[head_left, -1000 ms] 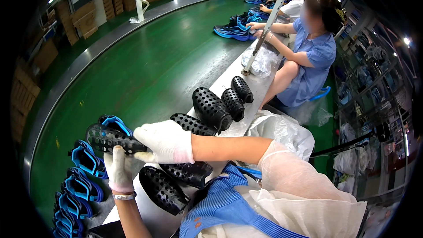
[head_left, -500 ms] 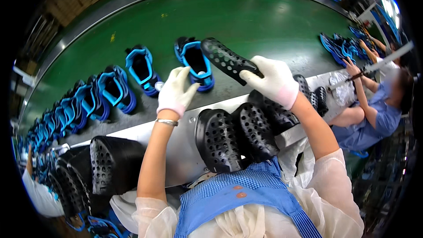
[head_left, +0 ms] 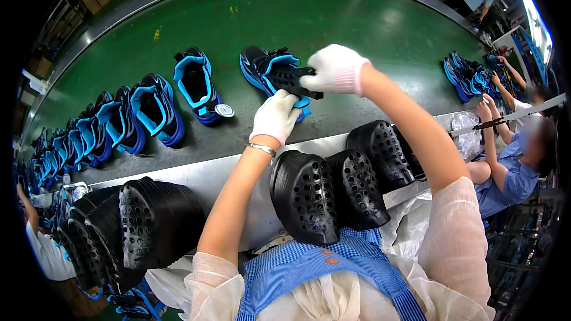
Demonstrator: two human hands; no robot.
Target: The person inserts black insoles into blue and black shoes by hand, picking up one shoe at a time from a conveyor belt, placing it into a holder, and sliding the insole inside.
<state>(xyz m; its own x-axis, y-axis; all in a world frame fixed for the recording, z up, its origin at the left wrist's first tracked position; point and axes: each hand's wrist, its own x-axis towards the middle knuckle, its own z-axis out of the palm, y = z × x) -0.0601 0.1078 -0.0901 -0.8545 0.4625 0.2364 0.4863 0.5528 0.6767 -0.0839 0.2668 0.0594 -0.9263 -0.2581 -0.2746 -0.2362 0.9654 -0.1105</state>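
Note:
My right hand (head_left: 339, 69), in a white glove, is closed on the rear end of a black perforated shoe insert (head_left: 284, 77). The insert's front part lies in the opening of a black and blue sneaker (head_left: 252, 64) on the green surface. At the heel of that sneaker, my gloved left hand (head_left: 275, 116) has its fingers closed on the light-blue collar. The glove hides part of the heel. To the left stands another sneaker (head_left: 194, 82) with an open top and a white round tag (head_left: 224, 110) by its heel.
A row of similar sneakers (head_left: 156, 110) runs off to the left. Stacks of black perforated inserts stand near me, right (head_left: 312, 196) and left (head_left: 157, 220), along a metal ledge (head_left: 247, 202). A co-worker (head_left: 511, 154) sits at the right near more sneakers (head_left: 458, 77).
My right hand has brought the insert down into the sneaker's opening. My left hand has moved right and closed on the heel, and the sneaker has turned, its toe now pointing up-left.

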